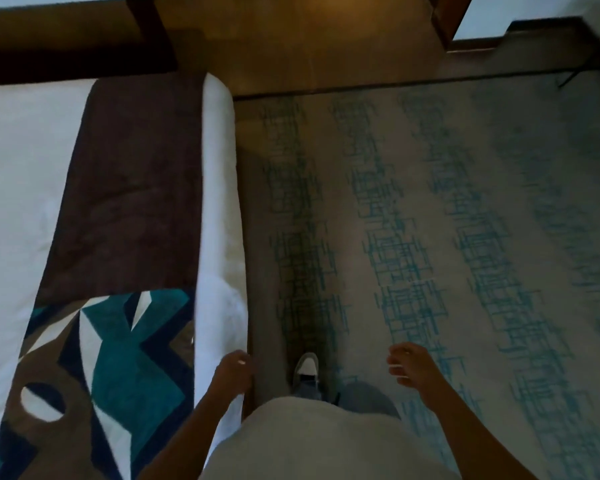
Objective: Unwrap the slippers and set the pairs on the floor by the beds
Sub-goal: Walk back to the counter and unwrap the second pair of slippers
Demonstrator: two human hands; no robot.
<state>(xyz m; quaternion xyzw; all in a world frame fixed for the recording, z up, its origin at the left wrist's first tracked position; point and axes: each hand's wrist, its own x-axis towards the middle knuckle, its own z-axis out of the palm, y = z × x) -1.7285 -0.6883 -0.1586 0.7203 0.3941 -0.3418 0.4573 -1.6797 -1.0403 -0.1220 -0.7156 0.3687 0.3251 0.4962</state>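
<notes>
Bed at left, white cover, brown and teal patterned runner across it. Left hand near, at the bed's edge, fingers curled loosely, holding nothing visible; contact with the bedding unclear. One shoe between the hands on the floor, patterned carpet. Right hand over the carpet, fingers spread, blurred. No slippers in view.

Pale top, bare forearms, grey-and-white sneaker.
</notes>
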